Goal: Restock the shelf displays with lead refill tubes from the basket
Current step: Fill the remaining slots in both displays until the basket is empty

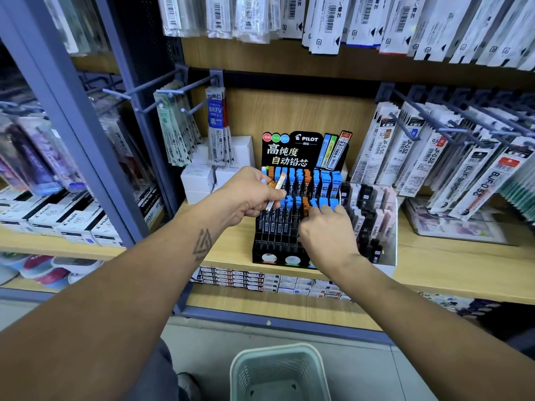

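Tubes (275, 189) pinched in the left hand (251, 195) stand near-upright just left of the rack (278, 227), while the right hand (327, 227), fingers curled on a slotted tube, sits closer to the empty slots.

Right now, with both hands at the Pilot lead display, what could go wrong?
1. The left hand pinches several lead tubes loosely; one could slip and fall, perhaps missing the basket on the floor.
2. The right hand reaches in among blue-capped tubes in the black display; a nudge could tip neighbours.
3. Orange and blue caps sit mixed, so a tube may land in the wrong slot.
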`<state>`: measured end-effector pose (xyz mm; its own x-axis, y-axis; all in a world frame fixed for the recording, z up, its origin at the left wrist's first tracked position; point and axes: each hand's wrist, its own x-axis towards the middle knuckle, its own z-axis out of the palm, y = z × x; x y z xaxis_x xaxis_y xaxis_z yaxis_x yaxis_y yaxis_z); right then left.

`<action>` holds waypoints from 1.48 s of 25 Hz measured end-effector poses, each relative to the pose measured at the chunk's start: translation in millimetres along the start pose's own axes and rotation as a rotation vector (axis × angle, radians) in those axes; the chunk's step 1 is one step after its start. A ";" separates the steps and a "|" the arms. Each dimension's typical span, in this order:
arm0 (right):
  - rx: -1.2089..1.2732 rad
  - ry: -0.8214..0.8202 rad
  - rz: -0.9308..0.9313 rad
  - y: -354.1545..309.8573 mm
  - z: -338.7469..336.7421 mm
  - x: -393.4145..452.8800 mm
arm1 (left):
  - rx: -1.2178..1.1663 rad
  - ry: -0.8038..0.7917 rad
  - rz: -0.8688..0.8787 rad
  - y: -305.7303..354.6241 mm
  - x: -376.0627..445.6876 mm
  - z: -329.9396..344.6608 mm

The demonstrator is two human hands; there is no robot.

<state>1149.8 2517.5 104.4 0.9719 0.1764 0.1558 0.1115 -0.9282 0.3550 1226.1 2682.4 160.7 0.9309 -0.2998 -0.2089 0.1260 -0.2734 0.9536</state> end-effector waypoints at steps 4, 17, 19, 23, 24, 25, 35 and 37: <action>0.055 -0.020 0.026 -9.7 -11.7 -0.3 | 0.006 0.005 -0.015 -2.3 6.5 -0.4; 1.381 -0.044 0.518 55.7 -38.2 19.6 | 0.007 -0.021 -0.030 -3.3 5.4 1.6; 1.600 -0.032 0.532 60.3 -38.2 18.7 | 0.025 -0.032 -0.038 -4.8 6.5 4.9; 1.531 -0.021 0.439 61.5 -33.0 19.2 | 0.064 -0.063 -0.031 -7.6 8.8 14.3; 1.495 -0.021 0.391 60.2 -31.8 18.8 | 0.069 -0.060 -0.030 -8.0 9.6 15.6; 1.446 -0.014 0.342 59.2 -30.1 19.1 | 0.072 -0.056 -0.031 -7.7 10.0 16.8; 1.183 -0.025 0.212 62.7 -40.3 24.5 | -0.053 -0.173 -0.113 -5.3 4.7 19.8; 1.225 -0.084 0.179 65.1 -44.2 24.8 | -0.060 -0.203 -0.130 -3.4 1.2 21.6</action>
<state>1172.0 2475.9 172.1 0.9986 0.0362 0.0379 0.0523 -0.6397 -0.7668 1219.3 2663.2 152.5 0.8180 -0.4451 -0.3643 0.2662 -0.2685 0.9258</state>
